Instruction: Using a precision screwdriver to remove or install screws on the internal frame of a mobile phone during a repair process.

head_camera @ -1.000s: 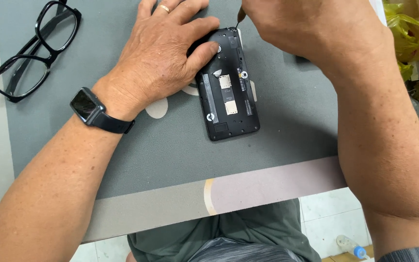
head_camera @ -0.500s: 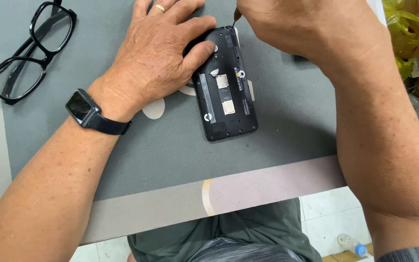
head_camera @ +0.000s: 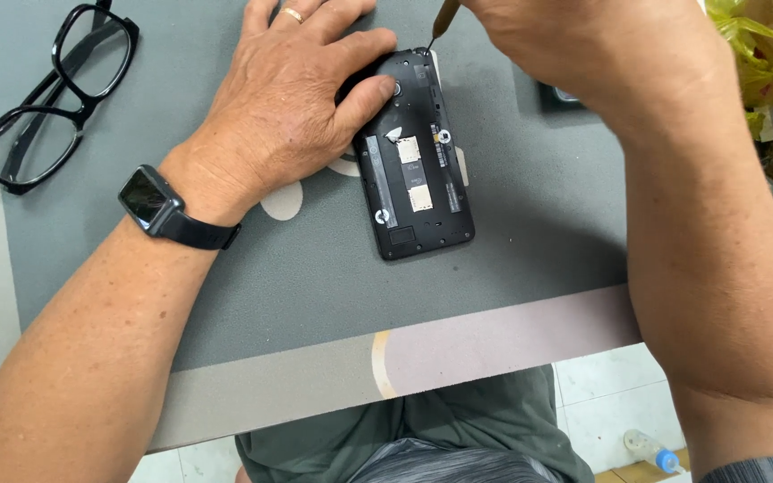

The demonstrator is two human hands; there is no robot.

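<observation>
A grey work mat (head_camera: 315, 268) covers most of the table, with a paler strip of tabletop (head_camera: 494, 344) showing along its near edge. The right forearm (head_camera: 717, 268) comes in from the right and blocks that whole side of the mat, half hiding one small dark object (head_camera: 555, 97) behind the wrist. One pair of black-framed glasses (head_camera: 51, 103) lies folded open at the far left corner, well apart from the work. The left hand (head_camera: 288, 98) lies flat on the mat with its fingers spread and slightly apart, the thumb pressed on the upper left part of the phone (head_camera: 418, 161), a ring on one finger and one dark smartwatch (head_camera: 149, 199) on the wrist. The single phone lies near the middle of the mat, back cover off, black inside, with two pale metal card slots and a few small screws visible. The right hand (head_camera: 583, 45) is closed around one thin screwdriver (head_camera: 440, 22), whose tip rests at the phone's top edge. One small plastic bottle (head_camera: 655, 452) lies on the tiled floor below.
</observation>
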